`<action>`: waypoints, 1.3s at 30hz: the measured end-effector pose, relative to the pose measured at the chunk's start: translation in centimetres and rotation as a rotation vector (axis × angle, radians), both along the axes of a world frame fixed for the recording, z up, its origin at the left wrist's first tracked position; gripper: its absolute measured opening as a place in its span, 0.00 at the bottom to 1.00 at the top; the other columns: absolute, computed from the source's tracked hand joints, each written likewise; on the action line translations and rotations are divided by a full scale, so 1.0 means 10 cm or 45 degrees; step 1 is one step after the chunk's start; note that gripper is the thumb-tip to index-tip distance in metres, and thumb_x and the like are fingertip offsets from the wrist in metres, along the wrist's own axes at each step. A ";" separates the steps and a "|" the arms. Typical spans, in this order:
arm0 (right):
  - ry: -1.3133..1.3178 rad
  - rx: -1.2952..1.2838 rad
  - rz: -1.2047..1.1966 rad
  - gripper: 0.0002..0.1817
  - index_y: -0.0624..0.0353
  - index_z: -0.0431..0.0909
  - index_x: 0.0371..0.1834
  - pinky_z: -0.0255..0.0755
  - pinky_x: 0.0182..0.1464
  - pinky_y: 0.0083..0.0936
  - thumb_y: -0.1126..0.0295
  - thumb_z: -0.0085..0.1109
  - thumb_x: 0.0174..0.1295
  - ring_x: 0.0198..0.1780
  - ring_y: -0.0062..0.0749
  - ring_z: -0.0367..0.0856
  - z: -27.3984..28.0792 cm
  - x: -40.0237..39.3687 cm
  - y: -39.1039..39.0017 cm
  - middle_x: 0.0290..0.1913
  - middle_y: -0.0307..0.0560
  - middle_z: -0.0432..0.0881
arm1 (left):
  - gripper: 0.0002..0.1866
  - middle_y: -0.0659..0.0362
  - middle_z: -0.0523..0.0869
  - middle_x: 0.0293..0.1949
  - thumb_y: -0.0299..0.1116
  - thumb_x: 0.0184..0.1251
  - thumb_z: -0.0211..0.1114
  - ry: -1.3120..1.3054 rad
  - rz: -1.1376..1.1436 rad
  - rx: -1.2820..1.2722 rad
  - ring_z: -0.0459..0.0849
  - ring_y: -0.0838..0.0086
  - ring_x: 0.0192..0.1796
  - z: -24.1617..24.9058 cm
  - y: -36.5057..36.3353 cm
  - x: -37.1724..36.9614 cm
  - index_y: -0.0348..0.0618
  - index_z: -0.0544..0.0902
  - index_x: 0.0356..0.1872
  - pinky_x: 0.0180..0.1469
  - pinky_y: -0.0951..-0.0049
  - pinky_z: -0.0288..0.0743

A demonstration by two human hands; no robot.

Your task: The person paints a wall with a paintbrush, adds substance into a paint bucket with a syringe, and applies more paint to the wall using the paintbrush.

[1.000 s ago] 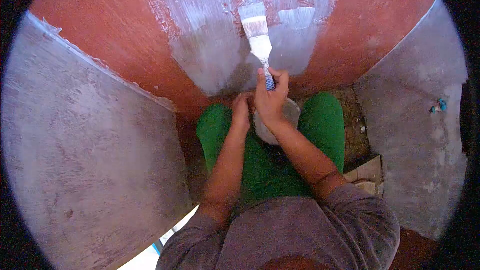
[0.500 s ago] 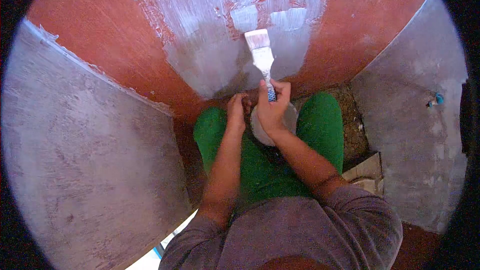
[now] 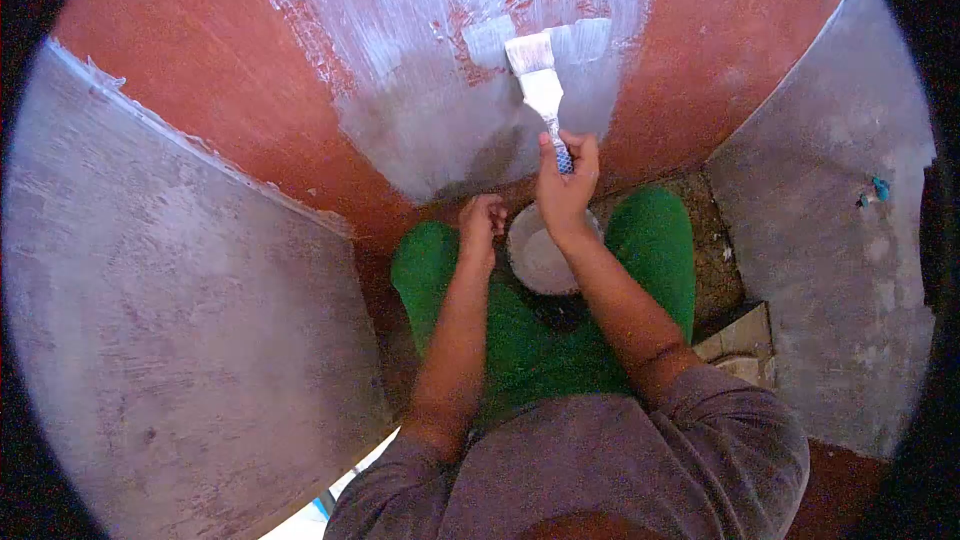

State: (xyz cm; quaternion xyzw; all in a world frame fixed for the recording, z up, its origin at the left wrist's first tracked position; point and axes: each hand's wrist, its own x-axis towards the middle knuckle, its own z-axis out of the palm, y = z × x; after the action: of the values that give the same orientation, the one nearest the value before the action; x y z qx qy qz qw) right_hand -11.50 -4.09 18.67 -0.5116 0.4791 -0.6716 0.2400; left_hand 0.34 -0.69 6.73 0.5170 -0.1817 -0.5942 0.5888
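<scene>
Right hand closed round paintbrush by its blue-patterned handle; bristles point up beyond the grip, at pale paint patch on red wall, contact unclear; left hand loosely curled near left knee, can't tell if holding anything; bucket between knees, below right hand.

Brush: white head, blue-and-white patterned handle. Wall at 12: brick red; patch streaky blue-white, grey towards 6. Wall at 9, wall at 3: mottled grey. Trousers: green. Shirt: purple-grey.
</scene>
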 end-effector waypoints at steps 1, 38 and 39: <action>0.012 -0.011 -0.002 0.11 0.63 0.69 0.35 0.65 0.36 0.18 0.72 0.63 0.60 0.32 0.17 0.67 -0.01 -0.01 -0.01 0.29 0.37 0.70 | 0.07 0.63 0.78 0.22 0.37 0.60 0.56 0.001 0.006 0.020 0.71 0.78 0.20 -0.04 -0.01 0.02 0.46 0.77 0.30 0.23 0.76 0.64; -0.120 0.179 0.087 0.11 0.62 0.68 0.37 0.68 0.37 0.25 0.69 0.61 0.62 0.34 0.25 0.72 -0.33 -0.10 0.35 0.31 0.44 0.75 | 0.10 0.62 0.78 0.23 0.38 0.62 0.56 -0.039 0.053 -0.046 0.73 0.77 0.23 0.21 -0.06 -0.27 0.44 0.79 0.31 0.25 0.76 0.66; -0.163 0.129 0.034 0.11 0.62 0.68 0.38 0.68 0.37 0.24 0.69 0.61 0.62 0.34 0.23 0.71 -0.28 -0.10 0.40 0.31 0.44 0.74 | 0.10 0.62 0.78 0.23 0.38 0.62 0.56 -0.064 0.028 -0.066 0.73 0.77 0.23 0.14 -0.10 -0.26 0.43 0.79 0.31 0.25 0.76 0.66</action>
State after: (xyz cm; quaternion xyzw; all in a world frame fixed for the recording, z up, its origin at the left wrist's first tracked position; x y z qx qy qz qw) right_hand -12.46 -0.07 15.86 -0.4612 0.4891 -0.6747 0.3046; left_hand -2.29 -1.66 8.17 0.5183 -0.2060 -0.5696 0.6037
